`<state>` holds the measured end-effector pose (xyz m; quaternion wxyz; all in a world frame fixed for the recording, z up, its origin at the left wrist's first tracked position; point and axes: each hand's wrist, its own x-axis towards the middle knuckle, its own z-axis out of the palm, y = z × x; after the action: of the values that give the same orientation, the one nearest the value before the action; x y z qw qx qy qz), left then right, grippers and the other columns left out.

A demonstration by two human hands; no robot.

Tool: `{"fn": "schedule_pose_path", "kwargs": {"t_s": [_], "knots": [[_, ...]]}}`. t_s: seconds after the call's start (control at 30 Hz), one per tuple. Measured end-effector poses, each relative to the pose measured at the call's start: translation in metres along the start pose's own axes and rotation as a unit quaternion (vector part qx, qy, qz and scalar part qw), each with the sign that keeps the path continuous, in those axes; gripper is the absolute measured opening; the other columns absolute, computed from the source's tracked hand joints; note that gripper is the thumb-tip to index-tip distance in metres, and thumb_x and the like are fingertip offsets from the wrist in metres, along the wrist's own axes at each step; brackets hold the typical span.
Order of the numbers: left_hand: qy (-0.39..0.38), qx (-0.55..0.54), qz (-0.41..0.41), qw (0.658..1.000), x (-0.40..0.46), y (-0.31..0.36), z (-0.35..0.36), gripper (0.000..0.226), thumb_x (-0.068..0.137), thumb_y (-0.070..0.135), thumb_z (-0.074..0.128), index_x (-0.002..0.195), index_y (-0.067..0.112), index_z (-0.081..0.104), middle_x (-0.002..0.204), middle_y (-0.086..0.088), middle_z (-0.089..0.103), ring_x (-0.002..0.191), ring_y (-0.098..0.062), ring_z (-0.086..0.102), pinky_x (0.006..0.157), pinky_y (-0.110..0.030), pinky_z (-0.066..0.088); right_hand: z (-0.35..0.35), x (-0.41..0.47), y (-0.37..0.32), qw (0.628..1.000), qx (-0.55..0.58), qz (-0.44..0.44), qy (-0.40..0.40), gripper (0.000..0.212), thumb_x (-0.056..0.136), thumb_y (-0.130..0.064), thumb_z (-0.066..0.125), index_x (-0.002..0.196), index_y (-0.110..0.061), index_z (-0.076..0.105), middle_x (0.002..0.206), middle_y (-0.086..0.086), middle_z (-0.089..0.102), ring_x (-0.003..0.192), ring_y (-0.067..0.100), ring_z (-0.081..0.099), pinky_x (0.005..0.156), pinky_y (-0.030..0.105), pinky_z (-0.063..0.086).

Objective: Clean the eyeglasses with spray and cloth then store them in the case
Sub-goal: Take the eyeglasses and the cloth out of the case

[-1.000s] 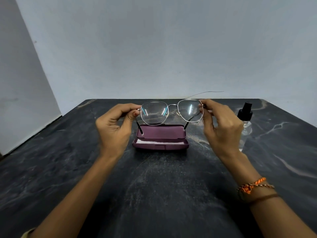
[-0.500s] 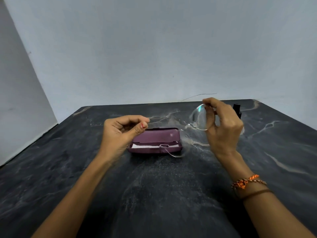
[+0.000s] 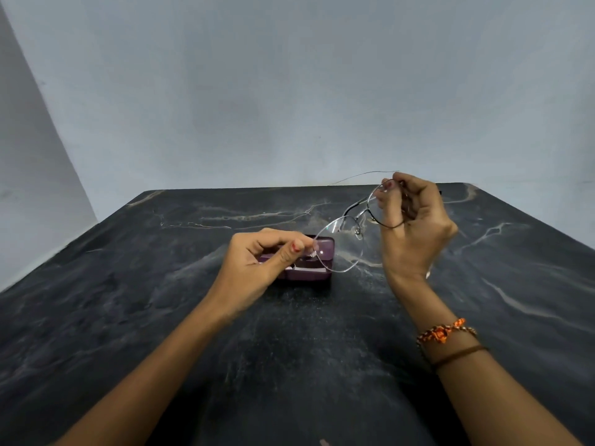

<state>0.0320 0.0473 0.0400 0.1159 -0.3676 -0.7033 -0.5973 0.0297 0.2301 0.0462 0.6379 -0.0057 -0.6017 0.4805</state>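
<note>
Hands apart: left hand mid-frame, fingertips pinched at something over purple case, likely the cloth, can't tell. Right hand clamps eyeglasses right of centre, tilted above the desk, probably freeing lenses for wiping.

Case maroon; table black, pale-veined; bracelet orange; wall grey-blue

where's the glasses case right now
In the head view the maroon case sits open on the dark table, centre, partly hidden behind the left hand and the eyeglasses.
</note>
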Motion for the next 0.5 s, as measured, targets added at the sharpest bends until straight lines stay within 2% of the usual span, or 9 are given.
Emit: {"fn": "schedule_pose_path", "kwargs": {"t_s": [0.1,0.17,0.27,0.33,0.4,0.5], "knots": [[0.001,-0.020,0.017,1.000,-0.0009,0.0017,0.0005,0.036,0.067,0.058,0.063,0.078,0.025,0.073,0.077,0.010,0.073,0.081,-0.014,0.068,0.076,-0.022,0.053,-0.0003,0.0005,0.0031,1.000,-0.005,0.010,0.014,0.017,0.085,-0.014,0.060,0.094,-0.002,0.065,0.082,0.006,0.069,0.069,0.024,0.069,0.066,0.042,0.059],[0.007,-0.021,0.022,1.000,-0.0022,0.0034,0.0027,0.034,0.064,0.059,0.065,0.074,0.028,0.073,0.073,0.013,0.073,0.075,-0.010,0.068,0.073,-0.024,0.055,-0.0012,0.0004,0.0040,1.000,-0.023,-0.001,0.019,0.016,0.084,-0.013,0.062,0.093,-0.001,0.066,0.081,0.000,0.067,0.066,0.016,0.067,0.065,0.032,0.058],[0.027,-0.011,0.033,0.999,-0.0025,0.0045,0.0030,0.029,0.064,0.056,0.067,0.073,0.029,0.072,0.069,0.016,0.071,0.069,-0.003,0.065,0.069,-0.021,0.055,-0.0010,0.0000,0.0038,0.999,-0.038,-0.016,0.019,0.014,0.082,-0.008,0.063,0.092,0.001,0.067,0.082,-0.004,0.064,0.063,-0.005,0.061,0.064,0.009,0.052],[0.036,-0.009,0.033,0.999,-0.0011,0.0050,0.0006,0.026,0.066,0.052,0.068,0.074,0.028,0.072,0.070,0.015,0.071,0.068,-0.004,0.065,0.068,-0.019,0.055,-0.0009,-0.0003,0.0020,0.999,-0.036,-0.022,0.015,0.013,0.081,-0.005,0.063,0.092,0.003,0.067,0.083,-0.005,0.062,0.064,-0.013,0.059,0.064,0.002,0.048],[0.047,-0.021,0.026,0.998,0.0010,0.0048,-0.0019,0.017,0.068,0.040,0.069,0.078,0.027,0.072,0.074,0.012,0.072,0.068,-0.005,0.065,0.068,-0.017,0.054,-0.0015,-0.0004,-0.0009,0.999,-0.037,-0.032,0.007,0.014,0.081,-0.003,0.063,0.093,0.004,0.066,0.083,-0.003,0.062,0.062,-0.006,0.058,0.063,0.002,0.048],[0.073,-0.055,0.017,0.996,0.0033,0.0055,-0.0034,0.012,0.069,0.021,0.073,0.080,0.027,0.073,0.075,0.013,0.074,0.068,-0.003,0.065,0.066,-0.011,0.050,-0.0023,-0.0001,-0.0053,0.998,-0.044,-0.049,-0.015,0.015,0.082,-0.002,0.061,0.095,0.004,0.066,0.083,-0.001,0.063,0.066,0.009,0.061,0.063,0.013,0.053]]}}
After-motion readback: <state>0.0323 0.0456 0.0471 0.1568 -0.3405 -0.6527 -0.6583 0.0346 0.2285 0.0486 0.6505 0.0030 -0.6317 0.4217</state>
